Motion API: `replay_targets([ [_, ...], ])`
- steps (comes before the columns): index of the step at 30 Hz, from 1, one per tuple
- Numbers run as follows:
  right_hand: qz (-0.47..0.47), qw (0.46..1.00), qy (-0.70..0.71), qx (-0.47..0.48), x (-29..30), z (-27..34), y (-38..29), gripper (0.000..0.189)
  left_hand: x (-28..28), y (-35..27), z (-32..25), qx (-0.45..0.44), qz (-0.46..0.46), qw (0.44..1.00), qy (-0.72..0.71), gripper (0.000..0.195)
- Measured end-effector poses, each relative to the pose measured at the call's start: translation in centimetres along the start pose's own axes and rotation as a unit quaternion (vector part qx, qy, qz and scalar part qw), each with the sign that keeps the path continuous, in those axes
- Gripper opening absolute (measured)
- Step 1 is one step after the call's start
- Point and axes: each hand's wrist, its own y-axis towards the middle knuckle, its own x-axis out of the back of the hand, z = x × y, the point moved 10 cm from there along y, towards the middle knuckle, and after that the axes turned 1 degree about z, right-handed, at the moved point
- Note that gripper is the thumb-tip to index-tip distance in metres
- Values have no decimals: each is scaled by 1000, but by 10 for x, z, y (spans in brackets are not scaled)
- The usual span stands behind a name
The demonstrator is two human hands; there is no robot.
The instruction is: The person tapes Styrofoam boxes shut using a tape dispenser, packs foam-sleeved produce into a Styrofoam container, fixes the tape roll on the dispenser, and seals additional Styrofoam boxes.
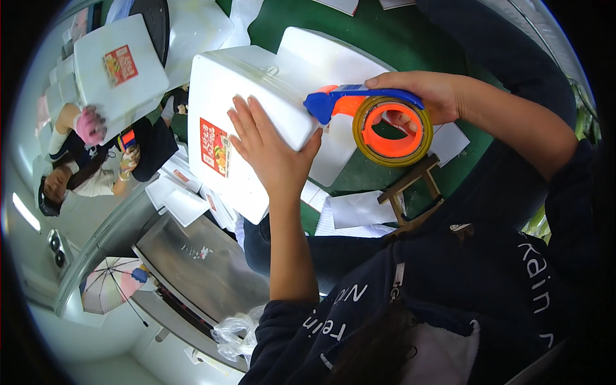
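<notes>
A white polystyrene foam box (240,77) stands tilted in front of me, with a red printed label (214,147) on its lid. My left hand (274,149) lies flat on that lid, fingers spread and thumb near the corner. In my right hand (428,96) is a blue and orange tape dispenser (327,103), its head at the box's corner by my left thumb. A large roll of yellowish tape (358,132) sits on the dispenser's orange hub. Strips of clear tape show along the box's side. Part of my right hand's fingers is hidden behind the roll.
Another foam box piece (332,48) lies behind. On the left, a co-worker in gloves (90,126) handles a labelled foam box (120,65). Below are a wooden stool (416,192), paper sheets (363,210), a metal cabinet (202,260) and an open umbrella (110,284). The floor (269,29) is green.
</notes>
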Motion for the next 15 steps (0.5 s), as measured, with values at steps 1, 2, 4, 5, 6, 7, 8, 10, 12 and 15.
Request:
replay_targets([
  [1,0,1000,-2,-1,-3,1,-3,44,-2,4,-1,2,-2,1000,0,115],
  [2,-11,1000,9,12,-5,6,-7,44,0,10,0,16,-23,1000,7,113],
  [4,3,998,29,53,-7,15,-12,41,0,25,-1,46,-51,997,29,111],
  [5,2,998,24,56,-12,15,-14,41,2,32,-6,46,-56,997,27,111],
  [6,-18,994,68,81,-14,17,-15,40,1,38,-4,83,-58,995,24,111],
  [7,-36,987,113,107,-15,18,-16,39,1,44,-1,118,-60,991,21,111],
  [8,-33,984,120,128,-21,17,-13,37,4,49,0,141,-56,988,23,110],
  [10,1,979,129,158,-25,9,0,40,2,57,-2,158,-51,986,9,110],
  [12,-19,967,169,189,-34,9,-1,46,7,56,1,177,-44,983,4,111],
  [15,-9,953,188,236,-25,6,5,47,6,47,3,36,54,985,-159,102],
])
